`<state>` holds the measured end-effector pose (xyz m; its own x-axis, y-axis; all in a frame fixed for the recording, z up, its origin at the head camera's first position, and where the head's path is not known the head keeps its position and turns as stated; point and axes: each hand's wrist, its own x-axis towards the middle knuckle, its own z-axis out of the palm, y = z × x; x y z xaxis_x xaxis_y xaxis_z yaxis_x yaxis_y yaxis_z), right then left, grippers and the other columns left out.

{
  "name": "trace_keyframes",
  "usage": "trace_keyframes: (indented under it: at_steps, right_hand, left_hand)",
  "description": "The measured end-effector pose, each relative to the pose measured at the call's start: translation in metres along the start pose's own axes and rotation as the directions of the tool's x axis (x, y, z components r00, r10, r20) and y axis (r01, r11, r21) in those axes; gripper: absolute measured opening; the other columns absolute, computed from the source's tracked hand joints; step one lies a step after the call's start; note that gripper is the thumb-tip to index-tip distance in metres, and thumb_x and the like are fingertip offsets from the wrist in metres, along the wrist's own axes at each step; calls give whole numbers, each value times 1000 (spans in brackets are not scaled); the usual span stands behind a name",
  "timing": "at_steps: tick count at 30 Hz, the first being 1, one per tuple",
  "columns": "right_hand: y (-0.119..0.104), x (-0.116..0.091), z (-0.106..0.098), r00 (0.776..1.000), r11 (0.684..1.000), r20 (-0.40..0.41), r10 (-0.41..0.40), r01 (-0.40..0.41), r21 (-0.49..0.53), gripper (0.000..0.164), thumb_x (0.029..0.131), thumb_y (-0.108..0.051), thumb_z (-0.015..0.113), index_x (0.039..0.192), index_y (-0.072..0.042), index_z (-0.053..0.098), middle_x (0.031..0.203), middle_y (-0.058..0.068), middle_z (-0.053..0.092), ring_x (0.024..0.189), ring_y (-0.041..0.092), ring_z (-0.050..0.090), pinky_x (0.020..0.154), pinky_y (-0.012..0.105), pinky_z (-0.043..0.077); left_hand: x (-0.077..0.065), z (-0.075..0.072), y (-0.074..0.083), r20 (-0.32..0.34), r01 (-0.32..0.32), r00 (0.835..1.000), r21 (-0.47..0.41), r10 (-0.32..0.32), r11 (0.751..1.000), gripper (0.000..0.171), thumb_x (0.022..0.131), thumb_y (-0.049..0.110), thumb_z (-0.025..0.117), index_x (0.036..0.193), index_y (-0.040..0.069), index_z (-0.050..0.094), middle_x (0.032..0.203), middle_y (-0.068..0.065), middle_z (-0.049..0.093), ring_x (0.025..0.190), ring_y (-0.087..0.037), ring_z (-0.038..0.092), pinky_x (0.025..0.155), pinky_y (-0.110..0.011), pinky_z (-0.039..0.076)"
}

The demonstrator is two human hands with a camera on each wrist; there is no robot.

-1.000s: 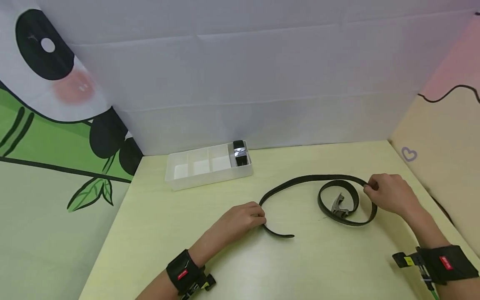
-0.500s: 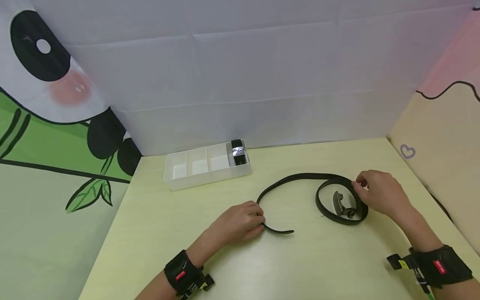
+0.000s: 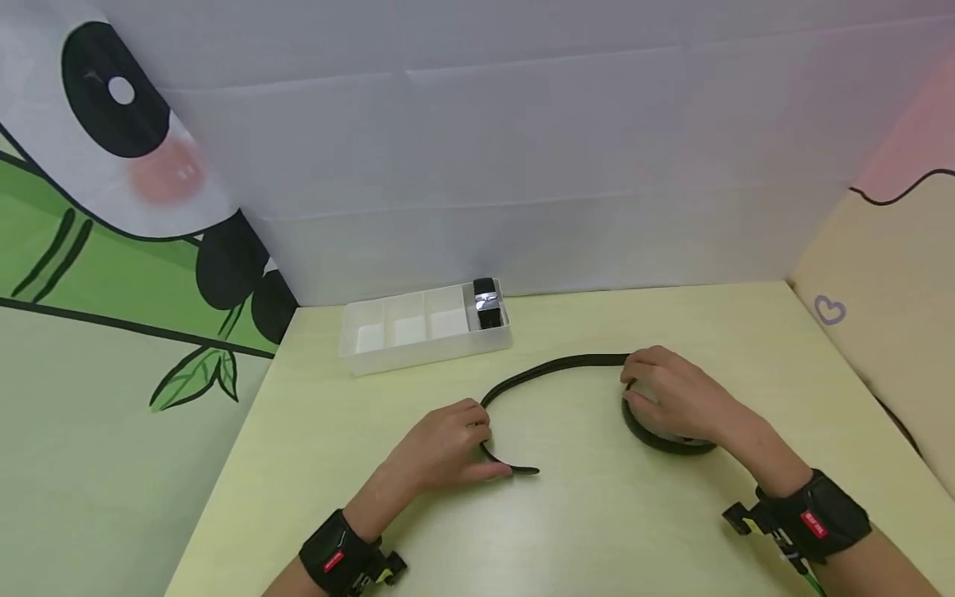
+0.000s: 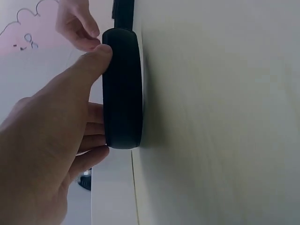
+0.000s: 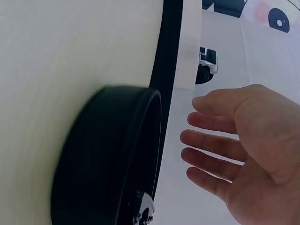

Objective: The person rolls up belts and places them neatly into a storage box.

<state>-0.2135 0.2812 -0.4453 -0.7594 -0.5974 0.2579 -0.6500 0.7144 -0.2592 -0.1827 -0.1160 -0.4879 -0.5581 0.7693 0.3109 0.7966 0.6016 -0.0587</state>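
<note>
A black belt stands on edge on the table, partly coiled at its right end. My left hand holds its bent free end; in the left wrist view the thumb rests on the edge of the belt and the fingers reach behind it. Over the coil is my right hand, which hides much of it in the head view. In the right wrist view the right hand's fingers are spread and loosely bent, pinching nothing. The silver buckle sits inside the coil.
A white compartment tray stands at the back of the table. Its rightmost compartment holds another rolled black belt with a silver buckle. Behind the table hangs a printed cloth wall, and another wall flanks it on the right.
My right hand has moved left along the belt and over the coil, which is smaller and shifted left. My left hand has shifted slightly left, its thumb now stretched toward the belt's tip.
</note>
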Motion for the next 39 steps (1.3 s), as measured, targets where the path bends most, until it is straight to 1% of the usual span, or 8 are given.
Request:
trace_keyframes:
  at_steps: [3,7,12,17,22,28,34,39]
  right_hand:
    - [6,7,-1,1000,1000,4,26,-26,-12,12,98,-4,83,110,-1,82,116,14,79,116,40,74,96,53,64]
    - [7,15,1,998,998,36,56,-56,-8,14,100,-5,82,113,0,81,120,16,78,117,41,73,95,52,64]
    - [-31,22,15,994,989,91,68,-79,122,5,103,-9,78,104,-7,83,99,2,80,88,17,73,77,34,63]
    - [-80,25,40,962,895,247,116,-209,393,29,107,-19,75,78,-16,79,64,-15,63,56,-1,50,57,20,44]
    - [-104,28,62,913,829,290,288,-389,401,55,107,-29,76,55,-21,61,50,-18,40,49,2,37,52,20,29]
    - [-106,31,71,891,841,213,400,-449,301,61,102,-26,80,50,-23,48,52,-16,34,53,4,33,54,21,26]
    - [-92,35,62,911,892,135,389,-409,192,55,99,-12,74,55,-21,43,54,-13,31,55,7,31,53,25,26]
    - [-83,31,58,913,896,93,398,-409,175,40,101,-15,78,63,-17,63,58,-9,54,56,9,44,54,26,35]
  left_hand:
    - [-7,-3,-4,-11,30,999,-20,-31,999,39,88,56,94,85,19,83,96,8,76,98,-12,72,88,-25,63]
    - [-8,-3,0,-32,-22,999,-83,20,996,27,93,43,94,86,19,84,98,7,78,97,-13,74,91,-26,63]
    - [-4,-2,8,-70,-65,996,-99,58,993,22,94,37,94,86,20,84,96,7,78,93,-11,73,88,-24,63]
    - [1,4,16,-144,-51,989,-57,43,997,23,89,36,98,81,22,82,91,9,77,85,-11,73,81,-26,61]
    - [7,12,30,-211,-51,977,-56,38,997,26,88,33,100,78,21,78,88,10,76,79,-9,72,73,-24,55]
    - [9,7,37,-126,-50,992,-134,33,990,19,92,35,96,89,21,83,99,9,79,93,-10,74,86,-25,60]
    - [5,-4,11,-75,-86,994,-187,73,979,20,91,21,96,106,14,85,116,0,82,121,-22,75,119,-41,59]
    - [5,2,8,-131,-116,987,-196,91,974,15,92,6,94,101,14,85,108,2,82,110,-17,76,108,-30,62]
